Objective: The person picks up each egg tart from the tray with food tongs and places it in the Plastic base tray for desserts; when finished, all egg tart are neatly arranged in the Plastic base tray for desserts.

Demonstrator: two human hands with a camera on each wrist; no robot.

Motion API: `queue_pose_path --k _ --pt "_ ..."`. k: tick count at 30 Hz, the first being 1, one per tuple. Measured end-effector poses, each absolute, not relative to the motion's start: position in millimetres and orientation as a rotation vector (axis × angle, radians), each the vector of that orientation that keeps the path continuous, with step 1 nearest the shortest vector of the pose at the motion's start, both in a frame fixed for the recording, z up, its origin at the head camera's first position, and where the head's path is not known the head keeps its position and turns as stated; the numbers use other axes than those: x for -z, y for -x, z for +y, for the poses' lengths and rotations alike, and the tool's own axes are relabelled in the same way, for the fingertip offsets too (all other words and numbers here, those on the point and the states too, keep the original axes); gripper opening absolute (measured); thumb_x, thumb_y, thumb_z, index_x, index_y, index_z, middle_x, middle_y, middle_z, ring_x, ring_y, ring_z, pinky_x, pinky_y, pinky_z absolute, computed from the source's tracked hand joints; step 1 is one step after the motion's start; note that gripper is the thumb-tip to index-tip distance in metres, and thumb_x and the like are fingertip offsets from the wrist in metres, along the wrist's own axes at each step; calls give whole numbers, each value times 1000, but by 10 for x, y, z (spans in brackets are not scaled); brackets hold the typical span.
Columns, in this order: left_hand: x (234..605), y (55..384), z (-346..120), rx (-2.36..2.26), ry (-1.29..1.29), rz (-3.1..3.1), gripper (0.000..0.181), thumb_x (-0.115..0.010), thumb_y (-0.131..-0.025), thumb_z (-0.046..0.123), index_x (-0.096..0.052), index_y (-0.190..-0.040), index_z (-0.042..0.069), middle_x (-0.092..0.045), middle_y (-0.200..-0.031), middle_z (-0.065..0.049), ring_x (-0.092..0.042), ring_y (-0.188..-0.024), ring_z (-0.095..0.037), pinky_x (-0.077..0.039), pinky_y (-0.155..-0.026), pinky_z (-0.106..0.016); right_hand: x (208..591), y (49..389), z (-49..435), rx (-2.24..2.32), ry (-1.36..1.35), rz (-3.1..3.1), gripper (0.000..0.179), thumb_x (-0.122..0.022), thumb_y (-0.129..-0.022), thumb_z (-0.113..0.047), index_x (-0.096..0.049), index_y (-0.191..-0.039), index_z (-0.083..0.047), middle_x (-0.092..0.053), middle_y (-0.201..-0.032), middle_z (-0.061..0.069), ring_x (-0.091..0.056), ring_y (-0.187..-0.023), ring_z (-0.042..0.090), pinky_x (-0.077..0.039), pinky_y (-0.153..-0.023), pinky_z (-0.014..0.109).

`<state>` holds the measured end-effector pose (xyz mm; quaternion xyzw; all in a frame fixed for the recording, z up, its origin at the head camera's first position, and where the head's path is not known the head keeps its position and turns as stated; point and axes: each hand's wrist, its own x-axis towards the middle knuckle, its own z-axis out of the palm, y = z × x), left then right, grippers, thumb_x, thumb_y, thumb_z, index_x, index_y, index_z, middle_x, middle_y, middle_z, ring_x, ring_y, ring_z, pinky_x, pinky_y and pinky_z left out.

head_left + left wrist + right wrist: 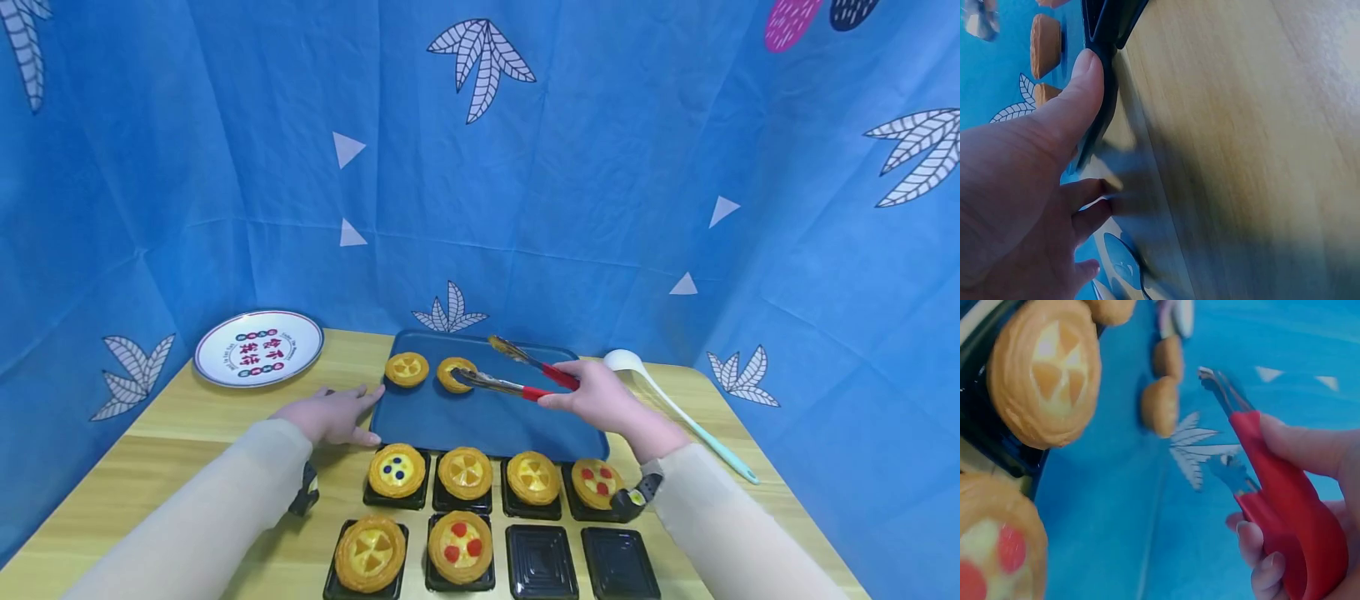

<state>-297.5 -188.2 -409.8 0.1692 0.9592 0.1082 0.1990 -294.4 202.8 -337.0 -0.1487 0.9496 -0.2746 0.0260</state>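
My right hand (592, 387) holds red-handled metal tongs (1291, 506) over the blue tray (480, 425). The tongs' arms are spread, with one tip over or against an egg tart (456, 375); from these views I cannot tell whether they touch. A second egg tart (407, 369) sits to its left on the tray. At the tray's left edge rests my left hand (337, 415); in the left wrist view its thumb lies against the rim and its fingers reach out loosely, with nothing gripped.
Black plastic holders stand in two rows before the tray. Several carry tarts, such as a blue-dotted tart (397, 471) and a red-dotted tart (461, 547); two holders (542, 562) hold none. A white plate (258, 348) lies back left, a white ladle (675, 408) at right. Blue cloth (480, 208) hangs behind.
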Motion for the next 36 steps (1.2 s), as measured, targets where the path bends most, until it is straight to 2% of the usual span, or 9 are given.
queue_pose_path --k 2,11,16,20,29,36 --pt "4092 2969 -1886 -309 -478 2682 89 -62 -92 51 -20 -159 11 -21 -158 -25 -24 -141 -47 -8 -114 -66 3435 3049 1924 818 419 2922 68 -80 -84 -34 -56 -137 3 -63 -123 18 -59 -90 25 -51 -70 36" --pt "4053 2951 -1870 -309 -466 2677 88 -62 -93 50 -20 -159 11 -22 -158 -25 -25 -142 -44 -8 -114 -65 3620 3188 1684 761 355 2896 62 -81 -83 -31 -61 -132 1 -66 -121 15 -62 -93 23 -55 -78 39" --pt "4050 2952 -1860 -293 -465 2673 88 -61 -93 51 -19 -159 12 -21 -159 -24 -24 -143 -43 -7 -115 -63 3679 3185 1643 755 348 2905 59 -80 -84 -31 -62 -132 -1 -68 -118 12 -62 -93 22 -55 -78 39" --pt "4043 2953 -1855 -287 -442 2666 87 -61 -93 51 -18 -159 13 -20 -159 -24 -22 -143 -45 -8 -115 -64 3675 3166 1647 809 355 2905 56 -80 -85 -30 -64 -131 -3 -69 -115 9 -61 -88 21 -54 -72 36" --pt "4035 2947 -1856 -305 -427 2653 87 -61 -94 51 -18 -159 13 -20 -159 -24 -20 -141 -52 -9 -113 -67 3416 2976 1868 939 439 2889 54 -79 -86 -27 -64 -129 1 -68 -109 10 -57 -75 22 -47 -59 32" --pt "4046 2959 -1871 -313 -432 2653 88 -61 -93 52 -18 -159 14 -19 -160 -23 -17 -138 -58 -10 -110 -71 3213 2623 2139 951 542 2890 53 -80 -85 -27 -65 -127 1 -69 -102 9 -57 -77 21 -48 -60 33"
